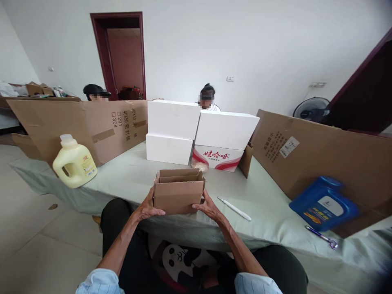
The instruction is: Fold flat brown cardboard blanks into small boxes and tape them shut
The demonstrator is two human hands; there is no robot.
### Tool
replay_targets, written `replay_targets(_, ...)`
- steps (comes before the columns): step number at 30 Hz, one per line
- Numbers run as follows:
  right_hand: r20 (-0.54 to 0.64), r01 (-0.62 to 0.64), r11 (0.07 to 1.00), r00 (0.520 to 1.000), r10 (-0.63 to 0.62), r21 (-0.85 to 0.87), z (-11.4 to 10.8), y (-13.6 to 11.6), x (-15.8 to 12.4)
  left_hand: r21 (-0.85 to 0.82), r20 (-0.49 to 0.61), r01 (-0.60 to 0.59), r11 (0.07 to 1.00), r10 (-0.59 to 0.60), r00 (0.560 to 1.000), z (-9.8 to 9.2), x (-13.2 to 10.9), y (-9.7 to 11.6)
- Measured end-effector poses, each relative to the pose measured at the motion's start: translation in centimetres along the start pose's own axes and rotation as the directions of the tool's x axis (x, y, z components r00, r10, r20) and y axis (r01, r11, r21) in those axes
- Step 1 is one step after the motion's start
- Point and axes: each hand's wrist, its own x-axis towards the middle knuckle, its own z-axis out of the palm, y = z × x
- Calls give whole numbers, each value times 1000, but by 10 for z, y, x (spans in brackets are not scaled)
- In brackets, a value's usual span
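Observation:
A small brown cardboard box (179, 197), open at the top with a divider or flap standing inside, is at the table's near edge. My left hand (149, 207) grips its left side, thumb across the front face. On the right side my right hand (209, 205) holds it the same way, thumb on the front and fingers behind the edge. To the right of the box lies a slim white craft knife or pen-like tool (234, 208), apart from both hands. A crumpled clear plastic piece (199, 165) sits just behind the box.
White boxes (173, 119) are stacked at the back, one with red lettering (217, 158). Large cardboard panels (116, 126) flank the table. A yellow jug (74, 161) stands left; a blue bottle (325, 203) and a purple pen-like tool (321, 237) are right. Two people sit behind.

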Motion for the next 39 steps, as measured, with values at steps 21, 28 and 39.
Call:
replay_targets(21,-108,-267,939,949,295,218,-24,-27,-54,470,282,-114,875,-26,959,5,-19,49)
replay_targets(28,25,-492,810,859,512,320,-29,-45,-68,649,320,-419,635,271,908,7,7,55)
replay_targets(39,129,-486,840,874,469,241,-48,-81,-77,661,187,-268,701,192,963,0,29,99)
